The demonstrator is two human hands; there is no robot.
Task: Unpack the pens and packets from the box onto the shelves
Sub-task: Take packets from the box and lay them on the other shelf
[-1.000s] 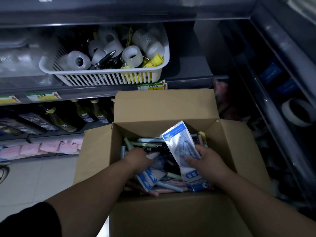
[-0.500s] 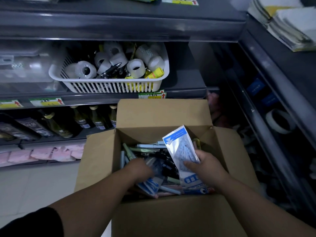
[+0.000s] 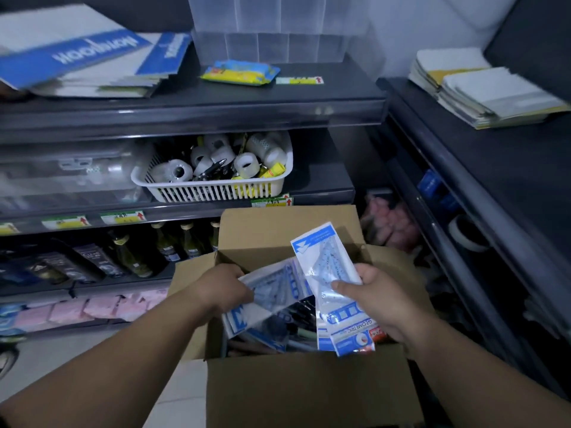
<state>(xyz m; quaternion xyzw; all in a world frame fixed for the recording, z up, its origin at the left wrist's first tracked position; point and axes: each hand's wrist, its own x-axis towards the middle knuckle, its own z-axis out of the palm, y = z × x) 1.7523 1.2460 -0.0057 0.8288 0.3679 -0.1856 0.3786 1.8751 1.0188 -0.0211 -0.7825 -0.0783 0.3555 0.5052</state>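
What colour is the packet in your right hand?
The packet is blue and white, clear in the middle; the head view shows it best.

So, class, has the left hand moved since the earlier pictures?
Yes. The left hand has risen from the pens toward the back left of the box, lifting a geometry-set packet.

Left hand (image 3: 223, 290), right hand (image 3: 380, 301): both curled

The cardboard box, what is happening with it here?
A person is unpacking the cardboard box in front of the shelves. The left hand grips a blue-and-white packet just above the box contents; the right hand holds a second packet more upright. Pens lie in the box. Neither packet is on a shelf yet.
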